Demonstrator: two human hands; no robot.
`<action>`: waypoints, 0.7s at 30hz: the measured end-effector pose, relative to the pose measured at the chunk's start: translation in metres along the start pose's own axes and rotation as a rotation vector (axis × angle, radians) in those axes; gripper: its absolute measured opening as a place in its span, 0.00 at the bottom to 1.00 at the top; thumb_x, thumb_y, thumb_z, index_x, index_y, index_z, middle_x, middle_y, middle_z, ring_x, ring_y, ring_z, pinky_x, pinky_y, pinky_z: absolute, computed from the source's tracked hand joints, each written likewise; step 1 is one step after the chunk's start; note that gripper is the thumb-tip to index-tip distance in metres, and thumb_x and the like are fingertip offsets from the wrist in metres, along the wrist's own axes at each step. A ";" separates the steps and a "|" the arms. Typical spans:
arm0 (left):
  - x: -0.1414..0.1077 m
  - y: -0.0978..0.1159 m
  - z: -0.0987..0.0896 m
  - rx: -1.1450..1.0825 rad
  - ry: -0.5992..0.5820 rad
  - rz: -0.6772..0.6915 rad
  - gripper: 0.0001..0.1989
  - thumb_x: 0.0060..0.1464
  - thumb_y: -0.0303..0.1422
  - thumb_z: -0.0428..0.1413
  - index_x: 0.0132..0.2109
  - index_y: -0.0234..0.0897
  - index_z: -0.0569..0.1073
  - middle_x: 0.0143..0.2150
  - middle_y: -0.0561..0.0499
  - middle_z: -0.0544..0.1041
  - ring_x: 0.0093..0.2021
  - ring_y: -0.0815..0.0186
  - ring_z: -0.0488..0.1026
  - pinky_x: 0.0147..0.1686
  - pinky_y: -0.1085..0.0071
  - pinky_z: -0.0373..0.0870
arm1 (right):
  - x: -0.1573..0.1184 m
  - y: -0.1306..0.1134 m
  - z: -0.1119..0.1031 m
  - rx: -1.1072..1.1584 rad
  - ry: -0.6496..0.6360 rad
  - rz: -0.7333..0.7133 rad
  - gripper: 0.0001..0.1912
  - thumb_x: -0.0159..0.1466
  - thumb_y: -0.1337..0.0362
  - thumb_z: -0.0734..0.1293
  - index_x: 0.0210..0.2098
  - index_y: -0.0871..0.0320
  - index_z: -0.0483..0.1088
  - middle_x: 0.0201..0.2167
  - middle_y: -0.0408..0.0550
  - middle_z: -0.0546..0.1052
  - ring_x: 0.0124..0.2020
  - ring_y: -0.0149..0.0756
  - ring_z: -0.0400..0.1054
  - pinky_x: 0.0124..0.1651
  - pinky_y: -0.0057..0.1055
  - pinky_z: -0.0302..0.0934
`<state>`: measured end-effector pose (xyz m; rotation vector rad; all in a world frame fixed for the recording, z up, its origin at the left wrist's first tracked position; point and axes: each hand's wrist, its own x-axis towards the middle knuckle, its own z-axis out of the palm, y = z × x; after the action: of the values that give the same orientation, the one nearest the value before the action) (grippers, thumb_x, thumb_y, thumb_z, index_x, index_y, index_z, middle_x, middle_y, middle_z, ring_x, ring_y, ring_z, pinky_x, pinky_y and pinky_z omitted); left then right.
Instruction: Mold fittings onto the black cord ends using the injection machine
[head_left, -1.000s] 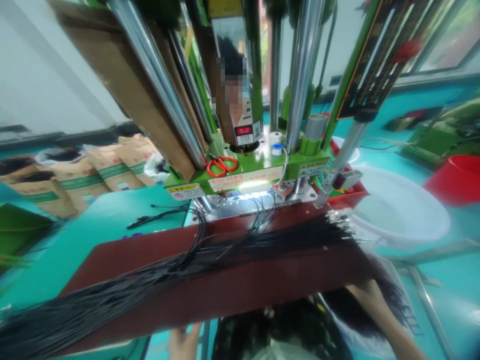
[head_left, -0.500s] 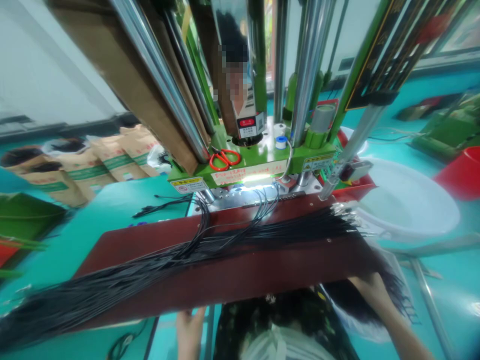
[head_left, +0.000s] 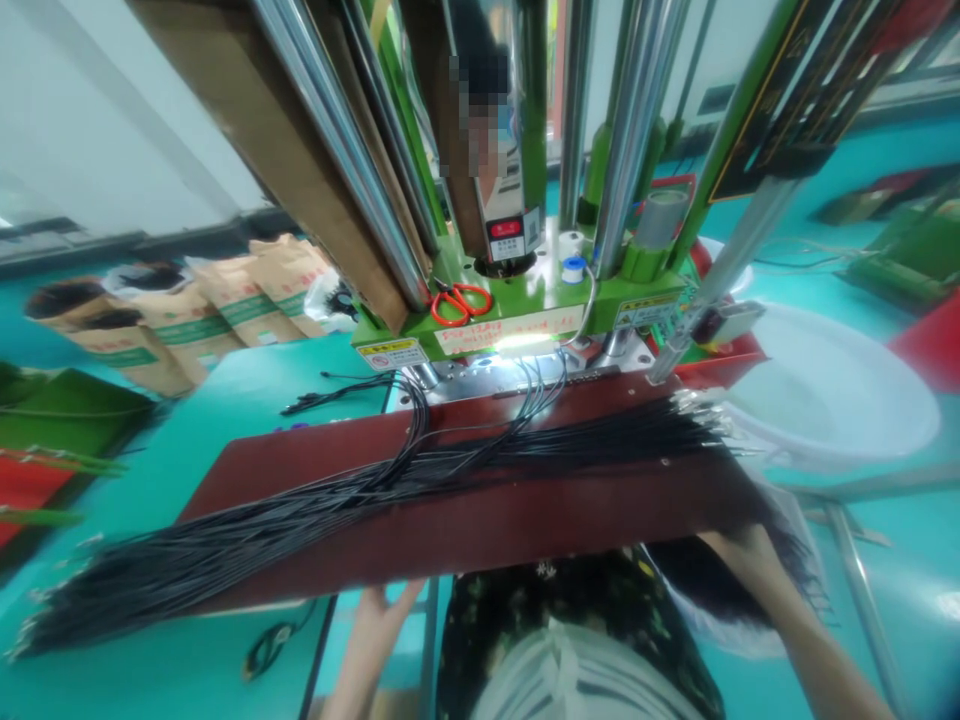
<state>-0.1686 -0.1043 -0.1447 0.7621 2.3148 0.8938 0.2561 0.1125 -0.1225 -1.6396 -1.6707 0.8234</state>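
Note:
My left hand [head_left: 375, 628] is at the front edge of a brown board [head_left: 510, 525]. Its thumb and fingers are spread apart, with the tips partly hidden beneath the board. Near the board's right front corner, my right hand [head_left: 739, 560] has its fingers hidden at the edge, above a bag of dark cables [head_left: 697, 590]. Across the board lies a long bundle of thin black cables [head_left: 300, 510], with metallic ends [head_left: 697, 410] at the right. Several cables loop from the bundle into the lit bed [head_left: 487, 380] of a green press machine [head_left: 547, 290].
Orange-handled scissors [head_left: 461, 305] and a small blue-and-white roll [head_left: 574, 268] rest on the machine. Paper sacks [head_left: 195, 310] stand at the left. A large white basin [head_left: 832, 390] is at the right, beside a metal rail [head_left: 862, 590]. A coiled cable [head_left: 270, 650] lies at lower left.
The view has shifted slightly, so the machine and board appear higher and further right. My left hand shows more spread, its forearm slanting to the left. The cables on the board look unchanged.

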 end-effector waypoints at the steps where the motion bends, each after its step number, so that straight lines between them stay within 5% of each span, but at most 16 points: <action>1: -0.004 0.008 -0.015 0.174 -0.074 -0.010 0.38 0.38 0.51 0.55 0.52 0.28 0.64 0.46 0.36 0.73 0.52 0.46 0.65 0.49 0.55 0.63 | 0.000 -0.002 -0.002 0.008 -0.024 -0.011 0.17 0.45 0.52 0.67 0.31 0.56 0.67 0.31 0.54 0.77 0.40 0.52 0.70 0.40 0.43 0.67; 4: -0.026 0.047 -0.048 0.573 -0.345 0.008 0.33 0.43 0.51 0.53 0.51 0.30 0.67 0.41 0.37 0.75 0.43 0.47 0.71 0.42 0.54 0.66 | -0.001 -0.003 -0.010 0.031 -0.147 -0.052 0.20 0.48 0.51 0.66 0.35 0.57 0.67 0.34 0.54 0.76 0.40 0.51 0.70 0.42 0.43 0.67; 7: -0.050 0.108 -0.043 0.552 -0.639 0.446 0.25 0.51 0.45 0.51 0.55 0.43 0.64 0.44 0.46 0.75 0.41 0.60 0.72 0.42 0.65 0.67 | 0.000 0.002 -0.016 -0.016 -0.208 -0.108 0.22 0.50 0.49 0.65 0.38 0.58 0.67 0.36 0.54 0.76 0.40 0.51 0.70 0.45 0.46 0.65; 10: -0.051 0.172 0.000 0.535 -0.501 0.945 0.26 0.52 0.44 0.51 0.57 0.43 0.61 0.51 0.46 0.70 0.51 0.59 0.65 0.51 0.60 0.61 | 0.003 0.009 -0.019 -0.109 -0.192 -0.140 0.23 0.52 0.49 0.64 0.41 0.58 0.67 0.40 0.55 0.76 0.42 0.52 0.69 0.46 0.47 0.64; 12: -0.036 0.206 0.034 0.610 -0.347 1.128 0.30 0.48 0.44 0.55 0.57 0.38 0.60 0.53 0.43 0.66 0.52 0.55 0.62 0.51 0.57 0.60 | 0.005 0.012 -0.021 -0.167 -0.214 -0.145 0.21 0.53 0.51 0.63 0.41 0.58 0.67 0.41 0.56 0.75 0.43 0.52 0.69 0.45 0.46 0.65; 16: 0.002 0.243 0.078 0.849 -0.157 1.266 0.31 0.46 0.43 0.58 0.54 0.33 0.62 0.47 0.41 0.67 0.46 0.55 0.64 0.44 0.59 0.64 | 0.004 0.022 -0.032 -0.260 -0.195 -0.217 0.24 0.56 0.54 0.61 0.48 0.60 0.63 0.46 0.58 0.72 0.48 0.52 0.66 0.50 0.47 0.61; 21: 0.011 0.259 0.092 1.099 -0.202 1.431 0.12 0.54 0.28 0.49 0.47 0.28 0.65 0.37 0.42 0.68 0.37 0.58 0.67 0.30 0.66 0.66 | -0.004 0.042 -0.049 -0.206 -0.072 -0.219 0.31 0.57 0.58 0.60 0.58 0.59 0.51 0.54 0.59 0.64 0.48 0.46 0.66 0.51 0.47 0.60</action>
<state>-0.0369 0.1022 -0.0191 2.9056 1.6366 -0.2117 0.3203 0.1088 -0.1274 -1.5391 -2.0003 0.6257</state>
